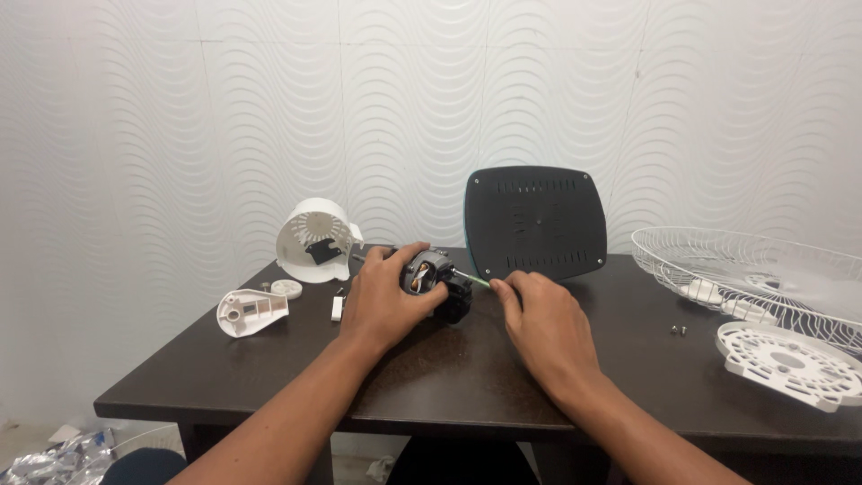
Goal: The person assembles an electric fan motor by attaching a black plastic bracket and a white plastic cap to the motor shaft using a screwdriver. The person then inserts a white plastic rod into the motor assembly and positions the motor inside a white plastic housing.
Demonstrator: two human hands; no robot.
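Gripping the fan motor (434,280) at frame centre, the left hand (388,301) is closed around its housing, just above the dark surface (449,377). The right hand (541,325) pinches the motor's green-tipped shaft (474,279) between fingertips. A white motor cover (314,239) stands at centre left; a wire fan guard (754,274) lies at right.

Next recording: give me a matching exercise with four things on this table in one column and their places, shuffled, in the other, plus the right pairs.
Things:
1. fan motor
2. dark square panel
3. wire fan guard
4. white round housing

Places:
A. far right of the table
B. leaning upright against the wall
C. in the grip of the left hand
D. back left of the table, open side facing the camera

Pairs: 1-C, 2-B, 3-A, 4-D
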